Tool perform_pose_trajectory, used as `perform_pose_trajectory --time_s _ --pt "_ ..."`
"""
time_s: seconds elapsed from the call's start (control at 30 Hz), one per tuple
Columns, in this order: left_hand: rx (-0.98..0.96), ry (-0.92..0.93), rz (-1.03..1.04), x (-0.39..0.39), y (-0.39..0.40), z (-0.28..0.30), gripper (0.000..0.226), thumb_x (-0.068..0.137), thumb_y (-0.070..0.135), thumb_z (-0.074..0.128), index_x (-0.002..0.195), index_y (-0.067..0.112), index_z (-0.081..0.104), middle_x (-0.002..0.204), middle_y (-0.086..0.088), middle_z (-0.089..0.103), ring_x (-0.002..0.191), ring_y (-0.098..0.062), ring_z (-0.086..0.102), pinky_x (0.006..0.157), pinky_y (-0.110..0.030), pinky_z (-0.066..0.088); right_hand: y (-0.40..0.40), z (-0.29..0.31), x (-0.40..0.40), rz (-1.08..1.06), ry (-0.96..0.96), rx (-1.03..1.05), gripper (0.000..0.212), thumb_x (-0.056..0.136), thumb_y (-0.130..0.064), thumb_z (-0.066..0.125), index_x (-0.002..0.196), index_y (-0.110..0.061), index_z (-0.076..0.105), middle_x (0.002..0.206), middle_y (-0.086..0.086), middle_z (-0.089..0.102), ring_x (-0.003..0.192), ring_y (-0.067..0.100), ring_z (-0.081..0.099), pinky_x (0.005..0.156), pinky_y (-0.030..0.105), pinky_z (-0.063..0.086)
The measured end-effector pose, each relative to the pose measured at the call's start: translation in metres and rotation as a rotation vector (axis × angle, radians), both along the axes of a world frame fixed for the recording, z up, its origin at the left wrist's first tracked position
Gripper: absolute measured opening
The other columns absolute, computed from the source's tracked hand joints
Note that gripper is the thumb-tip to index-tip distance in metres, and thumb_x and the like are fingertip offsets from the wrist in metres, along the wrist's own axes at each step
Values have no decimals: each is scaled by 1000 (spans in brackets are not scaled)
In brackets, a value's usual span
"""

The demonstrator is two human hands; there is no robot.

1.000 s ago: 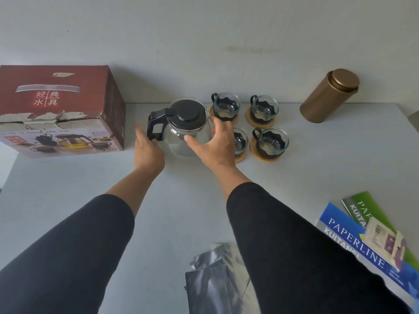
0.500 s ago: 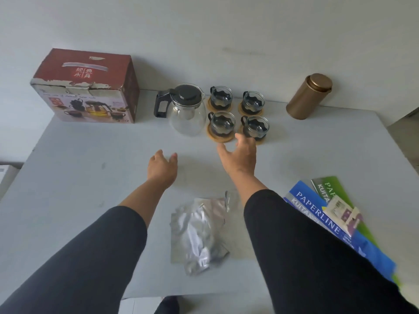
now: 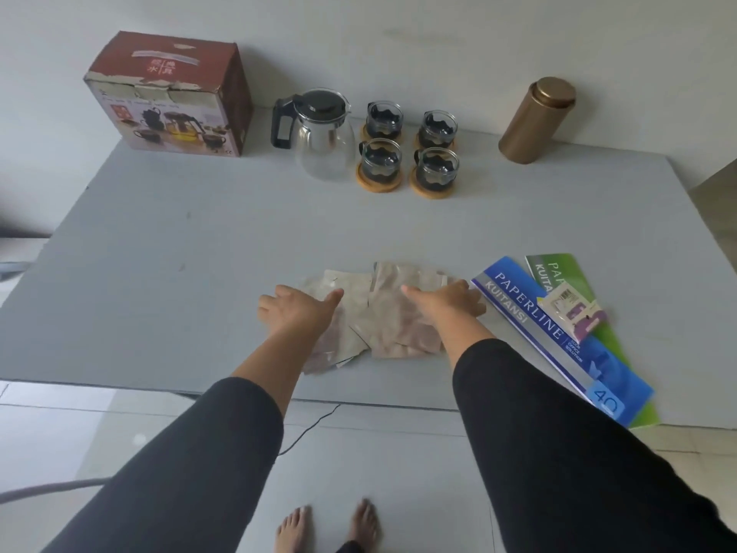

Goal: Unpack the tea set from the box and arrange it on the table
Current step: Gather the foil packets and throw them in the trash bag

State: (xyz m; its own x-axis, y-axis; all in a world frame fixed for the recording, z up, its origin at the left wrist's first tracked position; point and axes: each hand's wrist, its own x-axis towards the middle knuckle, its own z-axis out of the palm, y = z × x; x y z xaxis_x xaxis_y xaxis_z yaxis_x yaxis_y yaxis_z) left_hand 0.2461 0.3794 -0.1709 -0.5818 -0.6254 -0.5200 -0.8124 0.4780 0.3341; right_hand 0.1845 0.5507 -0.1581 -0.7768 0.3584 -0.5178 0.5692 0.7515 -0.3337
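grey bench (image 3: 159, 241): teapot (image 3: 325, 137) and cups (image 3: 379, 161) grouped along the far edge, tidy; both hands (image 3: 297, 311) flat, apart, over foil packets (image 3: 383, 313) near the front edge.

Both your arms reach forward and down, hands spread and holding nothing.

Your left hand (image 3: 297, 311) lies palm down with its fingers straight and slightly fanned, thumb angled out toward the right. Your right hand (image 3: 446, 302) mirrors it, palm down, fingers extended, thumb pointing left toward the other hand. The two hands sit side by side, near each other but apart. Both forearms are bare from the wrist up; dark sleeves cover the arms above that. Your bare feet (image 3: 331, 526) show below, side by side on the floor.
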Motion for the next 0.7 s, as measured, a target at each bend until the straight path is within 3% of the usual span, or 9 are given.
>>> perform_pose_trajectory --time_s 0.23,0.3,0.37,0.43,0.53,0.6,0.7 --pt "-6 70 -141 5 34 -1 98 78 57 66 141 -4 24 136 -16 39 131 -28 33 108 -32 27 -30 -9 14 78 45 -69 96 65 -50 80 138 -9 32 138 7 37 130 28 34 98 37 41" --pt "27 103 -131 6 37 -3 101 76 49 73 144 -3 20 138 -15 37 133 -27 33 110 -31 27 -41 -12 17 107 48 -127 89 65 -44 81 133 -7 35 134 8 46 126 27 44 95 33 45" --pt "42 126 -135 6 37 -6 100 75 43 75 145 -1 19 139 -15 37 133 -28 34 111 -31 28 -50 -12 19 82 33 -239 80 68 -33 81 128 -6 37 126 9 55 115 26 57 81 26 48" --pt "67 161 -128 6 33 -8 92 76 35 76 144 1 23 139 -15 37 132 -28 36 109 -31 29 -54 -10 20 42 11 -322 75 71 -25 81 128 -4 37 125 9 57 111 26 60 74 26 46" --pt "123 216 -135 7 26 -8 76 83 22 71 143 4 29 140 -14 36 128 -27 41 103 -28 35 -53 -7 18 34 -6 -318 78 71 -27 82 131 -3 38 127 9 57 114 25 60 82 28 49" --pt "141 236 -153 9 22 -7 72 85 15 68 145 7 29 140 -13 35 125 -27 45 98 -27 37 -54 -7 19 32 -24 -316 78 72 -26 82 132 -3 38 127 10 57 113 25 60 78 27 48" --pt "140 263 -155 12 19 -9 71 86 10 65 146 9 28 141 -11 35 123 -26 46 96 -26 39 -63 -14 23 64 -7 -270 57 72 -22 80 119 -4 54 118 8 64 107 24 64 77 24 49"
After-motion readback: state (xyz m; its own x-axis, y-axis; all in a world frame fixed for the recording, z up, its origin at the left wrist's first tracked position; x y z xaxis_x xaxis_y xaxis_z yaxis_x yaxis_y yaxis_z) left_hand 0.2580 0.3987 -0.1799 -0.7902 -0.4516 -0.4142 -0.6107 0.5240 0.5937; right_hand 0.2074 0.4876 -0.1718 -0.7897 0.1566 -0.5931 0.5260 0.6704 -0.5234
